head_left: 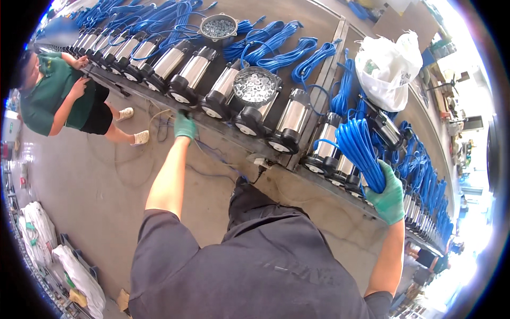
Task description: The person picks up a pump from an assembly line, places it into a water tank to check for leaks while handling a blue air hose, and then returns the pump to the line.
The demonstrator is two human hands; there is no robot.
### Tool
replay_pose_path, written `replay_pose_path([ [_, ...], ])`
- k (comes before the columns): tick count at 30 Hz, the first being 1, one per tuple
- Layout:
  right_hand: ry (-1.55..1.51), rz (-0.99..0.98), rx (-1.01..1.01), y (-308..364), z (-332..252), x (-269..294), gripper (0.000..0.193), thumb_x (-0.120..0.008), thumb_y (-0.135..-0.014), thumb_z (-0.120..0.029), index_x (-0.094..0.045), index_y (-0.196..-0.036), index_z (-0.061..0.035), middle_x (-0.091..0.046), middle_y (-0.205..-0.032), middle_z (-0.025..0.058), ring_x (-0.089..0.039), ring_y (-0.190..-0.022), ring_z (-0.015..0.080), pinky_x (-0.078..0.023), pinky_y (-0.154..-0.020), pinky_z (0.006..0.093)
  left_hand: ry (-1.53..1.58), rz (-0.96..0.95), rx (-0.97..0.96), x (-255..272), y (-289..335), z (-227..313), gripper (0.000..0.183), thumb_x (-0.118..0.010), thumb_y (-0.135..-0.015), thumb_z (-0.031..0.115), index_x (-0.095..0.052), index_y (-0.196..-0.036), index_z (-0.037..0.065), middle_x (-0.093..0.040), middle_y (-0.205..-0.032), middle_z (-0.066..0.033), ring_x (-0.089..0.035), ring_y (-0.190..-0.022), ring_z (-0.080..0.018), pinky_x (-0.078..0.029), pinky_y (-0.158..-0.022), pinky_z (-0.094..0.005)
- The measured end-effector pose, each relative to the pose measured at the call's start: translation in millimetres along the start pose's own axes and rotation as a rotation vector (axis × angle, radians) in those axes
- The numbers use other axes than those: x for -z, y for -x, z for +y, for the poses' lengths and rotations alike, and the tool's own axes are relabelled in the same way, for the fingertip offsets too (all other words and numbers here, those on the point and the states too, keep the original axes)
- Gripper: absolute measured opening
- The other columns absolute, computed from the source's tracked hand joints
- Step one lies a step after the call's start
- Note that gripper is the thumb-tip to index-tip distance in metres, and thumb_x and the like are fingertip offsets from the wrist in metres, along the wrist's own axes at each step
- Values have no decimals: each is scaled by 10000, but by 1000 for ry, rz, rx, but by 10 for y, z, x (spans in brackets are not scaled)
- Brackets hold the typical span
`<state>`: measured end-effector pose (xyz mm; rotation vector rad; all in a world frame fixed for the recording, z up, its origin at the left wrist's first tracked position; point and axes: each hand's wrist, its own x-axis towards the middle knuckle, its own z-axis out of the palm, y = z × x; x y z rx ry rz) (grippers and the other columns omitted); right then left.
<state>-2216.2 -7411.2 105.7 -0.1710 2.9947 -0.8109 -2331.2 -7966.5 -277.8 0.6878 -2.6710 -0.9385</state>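
My right hand (387,196), in a green glove, is closed around a thick coiled bundle of blue cable (357,149). The bundle is raised over the right part of the bench, in front of several silver cylinders with black ends. My left hand (184,127), also gloved in green, reaches to the bench's front edge, just below a silver cylinder (192,72) with a black foot. A small dark patch shows at its fingertips, and its fingers are too blurred to read. Nearer the middle, a bowl of pale washers (256,87) rests over the cylinders.
More blue cable coils (276,45) lie behind the cylinder row. A round dish of small metal parts (218,26) sits farther back, and a white plastic bag (388,72) at right. Another person (61,95) stands at left. Cords (212,151) trail below the bench edge.
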Motion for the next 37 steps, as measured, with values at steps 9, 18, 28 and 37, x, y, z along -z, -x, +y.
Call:
replay_pose_path([
  [9, 50, 143, 103, -505, 222, 144, 647, -762, -740, 40, -570, -1353, -42, -711, -1121, 155, -703, -986, 220, -551, -897, 338, 1032, -537, 615, 602, 772, 557, 108, -598, -1017, 289, -547, -1019, 193, -406, -623, 57, -368, -459, -82, -295, -401, -267],
  [18, 758, -516, -157, -727, 1364, -394, 645, -716, -821, -59, -551, -1425, -215, -605, -1350, 151, -585, -1259, 364, -458, -1090, 469, 741, -847, 126, 1100, 1826, 1373, 282, -620, -997, 176, -631, -1234, 25, -650, -793, -14, -576, -608, -87, -464, -536, -245],
  [28, 653, -434, 382, -1624, 292, -1400, 227, -628, -907, -200, -701, -1072, -61, -683, -1144, 177, -673, -1058, 367, -551, -917, 452, -137, -1016, -1198, 1902, 1811, 3444, 107, -631, -818, 153, -645, -795, 50, -691, -717, -157, -710, -691, -363, -547, -597, -464],
  [37, 611, -361, 137, -1674, 568, -1948, 232, -624, -909, -146, -706, -1102, -45, -698, -1174, 212, -689, -1076, 383, -552, -913, 503, 187, -951, -1361, 2404, 1994, 4130, 123, -670, -766, 158, -715, -702, 63, -703, -695, -140, -657, -566, -293, -508, -528, -424],
])
